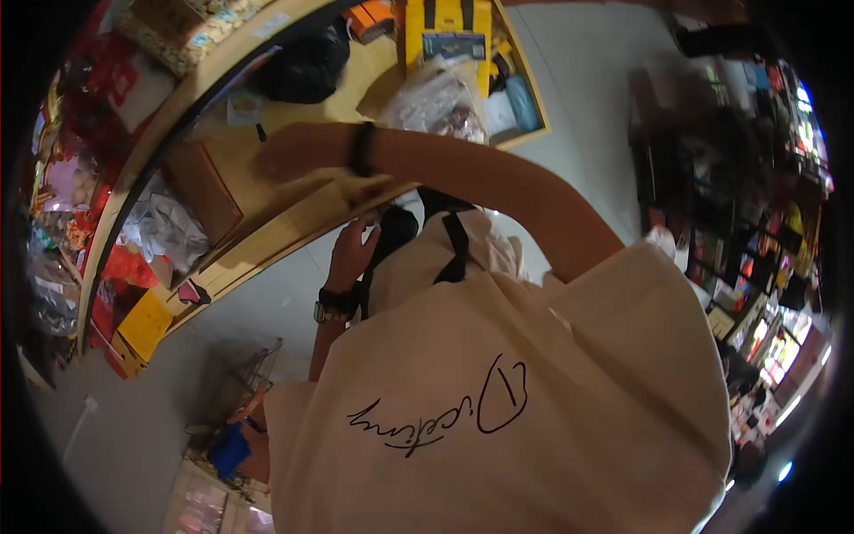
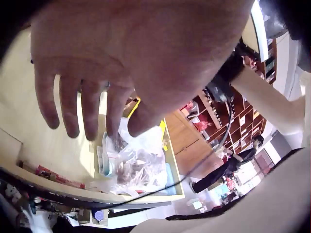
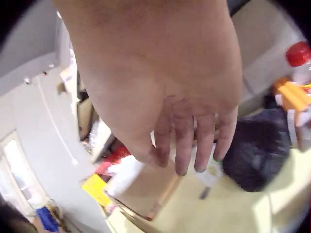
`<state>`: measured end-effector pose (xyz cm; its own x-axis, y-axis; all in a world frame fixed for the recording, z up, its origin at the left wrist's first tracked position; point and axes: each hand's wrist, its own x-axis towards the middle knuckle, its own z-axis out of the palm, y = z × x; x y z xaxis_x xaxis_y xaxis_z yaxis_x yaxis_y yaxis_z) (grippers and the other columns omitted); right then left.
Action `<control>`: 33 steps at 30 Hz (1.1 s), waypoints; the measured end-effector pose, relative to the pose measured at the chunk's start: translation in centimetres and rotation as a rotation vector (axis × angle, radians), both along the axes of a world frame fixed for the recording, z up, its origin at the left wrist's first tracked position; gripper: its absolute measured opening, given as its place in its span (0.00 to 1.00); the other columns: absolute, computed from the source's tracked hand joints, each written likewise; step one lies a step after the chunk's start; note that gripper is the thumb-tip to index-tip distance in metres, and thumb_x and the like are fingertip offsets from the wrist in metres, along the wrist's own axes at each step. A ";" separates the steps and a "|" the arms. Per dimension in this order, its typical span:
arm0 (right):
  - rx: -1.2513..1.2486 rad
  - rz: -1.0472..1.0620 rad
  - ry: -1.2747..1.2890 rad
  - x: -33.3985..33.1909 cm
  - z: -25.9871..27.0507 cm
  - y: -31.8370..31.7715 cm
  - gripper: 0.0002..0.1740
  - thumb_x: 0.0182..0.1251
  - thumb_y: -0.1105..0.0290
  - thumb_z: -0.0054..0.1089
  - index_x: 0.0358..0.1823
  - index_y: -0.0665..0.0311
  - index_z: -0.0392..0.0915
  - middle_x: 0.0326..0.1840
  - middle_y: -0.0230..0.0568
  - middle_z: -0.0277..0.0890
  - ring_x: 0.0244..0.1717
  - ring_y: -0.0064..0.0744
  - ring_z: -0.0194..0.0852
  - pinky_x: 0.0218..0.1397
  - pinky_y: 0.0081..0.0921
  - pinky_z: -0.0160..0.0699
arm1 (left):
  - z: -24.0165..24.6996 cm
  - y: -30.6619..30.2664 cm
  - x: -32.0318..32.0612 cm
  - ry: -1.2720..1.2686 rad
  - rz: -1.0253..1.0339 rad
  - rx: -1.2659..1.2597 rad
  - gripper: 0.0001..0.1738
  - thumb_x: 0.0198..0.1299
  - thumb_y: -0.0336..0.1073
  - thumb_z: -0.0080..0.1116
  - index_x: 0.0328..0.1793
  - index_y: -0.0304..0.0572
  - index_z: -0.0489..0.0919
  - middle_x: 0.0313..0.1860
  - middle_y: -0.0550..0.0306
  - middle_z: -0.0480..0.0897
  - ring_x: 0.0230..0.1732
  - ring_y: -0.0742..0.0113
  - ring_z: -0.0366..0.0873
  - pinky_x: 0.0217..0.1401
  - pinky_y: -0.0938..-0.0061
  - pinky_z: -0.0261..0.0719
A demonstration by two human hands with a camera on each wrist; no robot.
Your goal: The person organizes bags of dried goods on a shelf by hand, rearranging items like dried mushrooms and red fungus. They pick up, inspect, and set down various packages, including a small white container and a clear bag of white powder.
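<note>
My right hand [image 1: 289, 153] reaches over a light wooden surface, blurred in the head view. In the right wrist view its fingers hang loosely down with nothing in them. Close by them are a brown cardboard box [image 3: 141, 190], a small clear packet [image 3: 210, 174] and a black plastic bag [image 3: 257, 153]. My left hand [image 1: 350, 256], with a watch at the wrist, hangs near my leg beside the wooden edge. Its fingers are spread and relaxed in the left wrist view, holding nothing. Beyond them lies a clear plastic bag [image 2: 141, 165].
A yellow case [image 1: 445, 36] and an orange box [image 1: 369, 20] stand at the far end of the wooden surface. To the left are a grey plastic bag [image 1: 165, 227] and a yellow packet [image 1: 145, 327]. In the left wrist view a person in dark clothes [image 2: 226, 165] stands farther off.
</note>
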<state>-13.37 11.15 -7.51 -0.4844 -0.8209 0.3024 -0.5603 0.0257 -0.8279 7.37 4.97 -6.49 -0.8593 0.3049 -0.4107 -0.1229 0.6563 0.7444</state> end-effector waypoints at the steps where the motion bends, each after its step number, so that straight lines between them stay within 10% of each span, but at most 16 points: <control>1: 0.312 -0.154 0.159 0.6 0.8 5.6 0.16 0.57 0.62 0.55 0.45 0.60 0.77 0.42 0.46 0.77 0.45 0.49 0.75 0.48 0.40 0.73 | -0.8 0.6 -0.7 0.067 0.014 0.027 0.16 0.59 0.36 0.55 0.52 0.39 0.74 0.47 0.45 0.79 0.50 0.49 0.76 0.52 0.64 0.73; 2: 0.066 -0.297 0.268 0.5 -3.9 9.9 0.15 0.57 0.62 0.56 0.43 0.60 0.77 0.44 0.44 0.77 0.48 0.47 0.74 0.49 0.40 0.72 | -2.3 1.2 -1.5 0.086 0.043 0.021 0.16 0.59 0.36 0.55 0.52 0.39 0.74 0.47 0.45 0.79 0.50 0.49 0.76 0.52 0.64 0.73; 3: 0.451 -0.330 0.034 0.5 -1.2 14.2 0.15 0.54 0.63 0.57 0.42 0.60 0.79 0.45 0.46 0.77 0.52 0.43 0.72 0.54 0.39 0.70 | -4.3 1.7 -2.5 0.130 0.059 0.051 0.16 0.58 0.36 0.56 0.52 0.39 0.74 0.46 0.45 0.79 0.50 0.49 0.76 0.52 0.64 0.73; 12: 0.946 -0.561 0.060 0.4 -7.8 26.1 0.45 0.37 0.61 0.75 0.62 0.55 0.62 0.54 0.42 0.70 0.56 0.48 0.68 0.56 0.47 0.64 | -6.6 10.5 -14.4 0.571 0.018 -0.179 0.32 0.46 0.42 0.66 0.57 0.38 0.70 0.50 0.41 0.76 0.51 0.45 0.73 0.54 0.59 0.72; 21: 0.870 -0.465 0.004 6.0 -9.3 27.2 0.18 0.46 0.64 0.66 0.41 0.57 0.77 0.42 0.40 0.77 0.46 0.42 0.74 0.48 0.37 0.69 | -7.4 14.0 -14.8 0.183 -0.341 -0.426 0.31 0.37 0.46 0.69 0.49 0.42 0.75 0.42 0.48 0.77 0.46 0.48 0.75 0.44 0.55 0.73; 24: 0.768 -0.490 0.052 9.5 -8.4 28.0 0.20 0.47 0.65 0.66 0.44 0.57 0.76 0.40 0.40 0.77 0.45 0.43 0.74 0.51 0.38 0.69 | -8.3 13.6 -11.4 0.529 -0.355 -0.396 0.24 0.39 0.44 0.67 0.43 0.42 0.77 0.38 0.50 0.79 0.42 0.50 0.77 0.41 0.57 0.74; 33: 0.719 -0.357 -0.307 11.9 -5.8 27.2 0.20 0.55 0.58 0.60 0.47 0.60 0.76 0.36 0.50 0.79 0.41 0.52 0.77 0.45 0.42 0.75 | -7.8 11.1 -6.3 0.055 -0.269 -0.077 0.15 0.51 0.35 0.52 0.46 0.39 0.75 0.34 0.40 0.79 0.40 0.39 0.76 0.43 0.55 0.72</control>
<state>-1.47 38.38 -13.33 -0.7255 -0.5457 -0.4192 -0.1727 0.7341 -0.6567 1.10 16.06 -14.33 -0.7734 0.4948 -0.3962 0.1027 0.7145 0.6920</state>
